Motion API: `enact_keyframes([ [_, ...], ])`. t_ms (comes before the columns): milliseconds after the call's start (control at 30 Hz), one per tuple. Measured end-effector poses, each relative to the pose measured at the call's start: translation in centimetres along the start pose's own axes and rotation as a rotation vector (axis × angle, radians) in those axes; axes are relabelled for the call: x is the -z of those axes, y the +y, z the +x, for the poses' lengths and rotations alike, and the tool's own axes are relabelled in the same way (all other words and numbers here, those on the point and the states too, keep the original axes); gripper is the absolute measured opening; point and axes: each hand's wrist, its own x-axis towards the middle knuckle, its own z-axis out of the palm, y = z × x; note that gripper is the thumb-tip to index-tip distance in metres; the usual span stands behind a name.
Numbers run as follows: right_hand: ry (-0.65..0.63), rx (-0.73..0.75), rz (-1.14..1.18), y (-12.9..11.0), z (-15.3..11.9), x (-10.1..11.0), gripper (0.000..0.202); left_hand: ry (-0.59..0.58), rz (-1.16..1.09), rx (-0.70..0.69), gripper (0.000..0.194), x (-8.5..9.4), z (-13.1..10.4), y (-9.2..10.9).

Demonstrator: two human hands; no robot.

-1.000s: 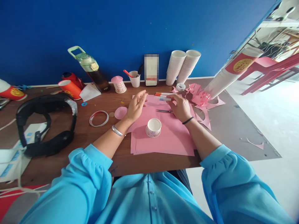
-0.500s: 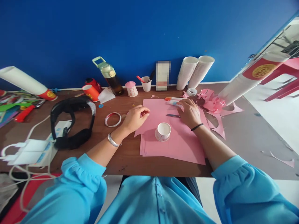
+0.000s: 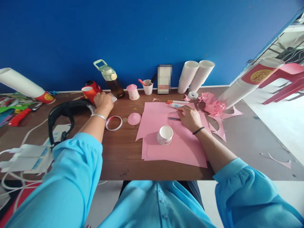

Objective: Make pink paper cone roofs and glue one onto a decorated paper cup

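My left hand is over the small white paper, beside the red cup; its fingertips are hidden. My right hand rests on the pink paper sheets, fingers curved over the scissors' handle end; the dark blades point left. Just beyond it lie a glue tube and orange markers. A white paper cup with pink drawn lines stands on the sheets. Left of them lies a pink paper cone. A similar cup with a pink roof stands near the wall.
A tape roll and black headset lie left. Along the wall stand a bottle, a pen cup, a phone and stacked white cups. Pink scraps and a long cup stack are right.
My left hand has moved left and away from me, to the white paper by the red cup. The pink cone it hid now shows. My right hand has shifted slightly closer and left.
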Motion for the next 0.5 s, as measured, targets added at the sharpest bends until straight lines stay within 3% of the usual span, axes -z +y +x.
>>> enact_keyframes([
  [200, -0.005, -0.003, 0.019, 0.1, -0.1, -0.2, 0.021, 0.029, -0.001, 0.006, 0.015, 1.2, -2.2, 2.4],
  [333, 0.021, 0.002, 0.042, 0.1, -0.2, -0.3, 0.021, 0.089, -0.357, 0.093, 0.01, 1.1, -5.0, 6.6],
  [367, 0.027, 0.004, 0.048, 0.1, -0.2, -0.3, 0.02, 0.047, -0.417, 0.081, 0.012, 1.2, -6.1, 8.0],
  [433, 0.036, 0.009, 0.06, 0.1, -0.2, -0.4, 0.019, -0.18, -0.773, 0.056, 0.02, 1.8, -8.9, 10.9],
  [500, 0.036, 0.012, 0.072, 0.1, -0.2, -0.5, 0.02, -0.295, -0.966, -0.019, 0.025, 3.3, -12.5, 13.6],
])
